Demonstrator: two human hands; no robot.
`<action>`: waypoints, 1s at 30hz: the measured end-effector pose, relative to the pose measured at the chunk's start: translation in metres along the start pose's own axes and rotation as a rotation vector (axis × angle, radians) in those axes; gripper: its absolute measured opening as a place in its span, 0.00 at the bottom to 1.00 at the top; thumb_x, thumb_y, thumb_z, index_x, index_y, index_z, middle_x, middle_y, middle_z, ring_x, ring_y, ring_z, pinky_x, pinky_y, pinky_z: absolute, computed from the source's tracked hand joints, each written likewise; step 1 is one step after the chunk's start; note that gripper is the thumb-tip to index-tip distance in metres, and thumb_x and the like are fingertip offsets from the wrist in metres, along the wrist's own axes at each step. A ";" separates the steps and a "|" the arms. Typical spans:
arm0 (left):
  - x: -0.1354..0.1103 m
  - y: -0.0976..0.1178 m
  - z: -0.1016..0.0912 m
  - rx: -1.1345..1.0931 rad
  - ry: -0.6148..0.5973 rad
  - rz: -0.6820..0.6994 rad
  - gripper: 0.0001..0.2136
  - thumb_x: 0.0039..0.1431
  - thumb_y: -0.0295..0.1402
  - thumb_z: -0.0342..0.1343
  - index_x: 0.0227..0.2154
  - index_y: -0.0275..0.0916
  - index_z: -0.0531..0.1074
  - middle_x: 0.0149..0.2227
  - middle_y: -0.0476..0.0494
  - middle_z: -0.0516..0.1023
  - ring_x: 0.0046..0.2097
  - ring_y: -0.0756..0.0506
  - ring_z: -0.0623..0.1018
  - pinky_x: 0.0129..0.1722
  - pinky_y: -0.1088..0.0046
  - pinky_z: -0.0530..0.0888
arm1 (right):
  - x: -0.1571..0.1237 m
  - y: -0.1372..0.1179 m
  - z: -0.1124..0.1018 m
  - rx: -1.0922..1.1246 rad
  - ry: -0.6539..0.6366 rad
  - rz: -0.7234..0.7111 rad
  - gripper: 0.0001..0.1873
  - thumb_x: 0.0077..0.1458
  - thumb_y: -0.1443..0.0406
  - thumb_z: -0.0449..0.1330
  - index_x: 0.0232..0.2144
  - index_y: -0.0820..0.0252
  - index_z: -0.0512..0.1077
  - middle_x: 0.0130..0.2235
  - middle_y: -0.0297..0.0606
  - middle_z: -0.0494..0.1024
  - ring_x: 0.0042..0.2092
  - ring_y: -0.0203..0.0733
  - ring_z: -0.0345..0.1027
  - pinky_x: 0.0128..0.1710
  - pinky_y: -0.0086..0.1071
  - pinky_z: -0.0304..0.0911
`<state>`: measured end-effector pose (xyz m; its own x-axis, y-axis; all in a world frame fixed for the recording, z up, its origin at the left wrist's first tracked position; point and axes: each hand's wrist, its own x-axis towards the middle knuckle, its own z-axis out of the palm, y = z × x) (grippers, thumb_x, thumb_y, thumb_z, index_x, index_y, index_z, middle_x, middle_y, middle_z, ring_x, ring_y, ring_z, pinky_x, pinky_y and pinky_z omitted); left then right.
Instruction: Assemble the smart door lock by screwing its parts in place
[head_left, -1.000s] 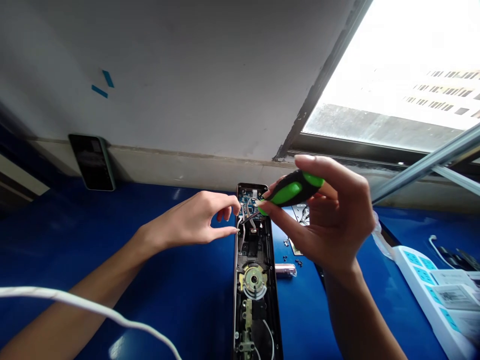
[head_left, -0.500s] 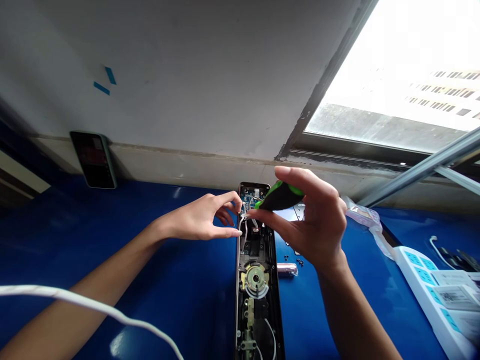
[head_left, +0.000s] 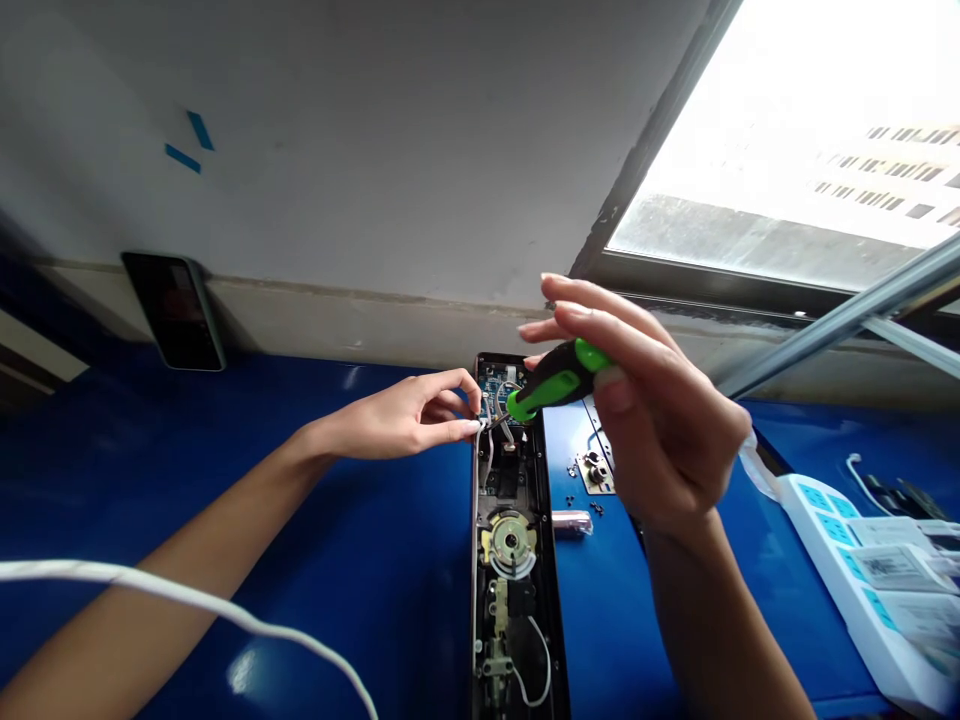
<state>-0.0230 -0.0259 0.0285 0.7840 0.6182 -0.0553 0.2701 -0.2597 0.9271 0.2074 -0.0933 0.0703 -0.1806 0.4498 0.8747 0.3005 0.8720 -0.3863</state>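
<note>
My left hand [head_left: 409, 415] reaches in with thumb and index fingertips brought narrowly together, at the left edge of a long, narrow, open black housing [head_left: 553, 600]. Just beside those tips are thin white wires [head_left: 491, 455]; I cannot tell whether I am pinching one. My right hand [head_left: 667, 430] holds a green-and-black screwdriver [head_left: 559, 382] by its thick handle, thumb at the butt end, the other fingers reaching out loosely above and behind it. Its thin metal shaft slants down and left from my right fingers, its end close to my left thumb tip.

The blue circuit board [head_left: 491, 388] lies just right of my left fingertips, in the housing's far end. Nearer me than both sets of fingers, inside the housing, sits a round, pale metal disc [head_left: 511, 540]. Below my right fingers, tiny black screws [head_left: 596, 508] lie scattered on the glossy blue tabletop [head_left: 360, 600].
</note>
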 end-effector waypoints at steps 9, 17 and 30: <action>0.001 -0.003 0.000 0.008 -0.005 0.014 0.12 0.70 0.43 0.58 0.46 0.41 0.67 0.42 0.44 0.82 0.46 0.43 0.81 0.46 0.68 0.75 | 0.001 -0.001 -0.002 -0.092 0.075 -0.058 0.16 0.65 0.57 0.66 0.54 0.45 0.81 0.45 0.39 0.80 0.45 0.46 0.78 0.41 0.44 0.80; 0.000 0.001 0.000 0.048 -0.005 0.022 0.13 0.69 0.44 0.58 0.46 0.41 0.67 0.38 0.45 0.81 0.41 0.44 0.80 0.39 0.70 0.74 | -0.001 0.005 -0.008 -0.079 0.030 -0.109 0.21 0.58 0.59 0.73 0.54 0.44 0.81 0.43 0.37 0.80 0.41 0.44 0.77 0.37 0.40 0.81; 0.000 0.002 0.000 0.069 -0.008 0.011 0.12 0.69 0.44 0.57 0.46 0.41 0.67 0.39 0.46 0.81 0.41 0.45 0.79 0.39 0.71 0.73 | 0.000 0.011 -0.010 -0.106 0.042 -0.127 0.23 0.56 0.57 0.74 0.55 0.43 0.81 0.43 0.36 0.78 0.39 0.42 0.77 0.34 0.38 0.79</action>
<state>-0.0224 -0.0271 0.0304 0.7917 0.6089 -0.0487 0.2994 -0.3173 0.8998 0.2203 -0.0853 0.0693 -0.1847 0.3264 0.9270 0.3754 0.8952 -0.2404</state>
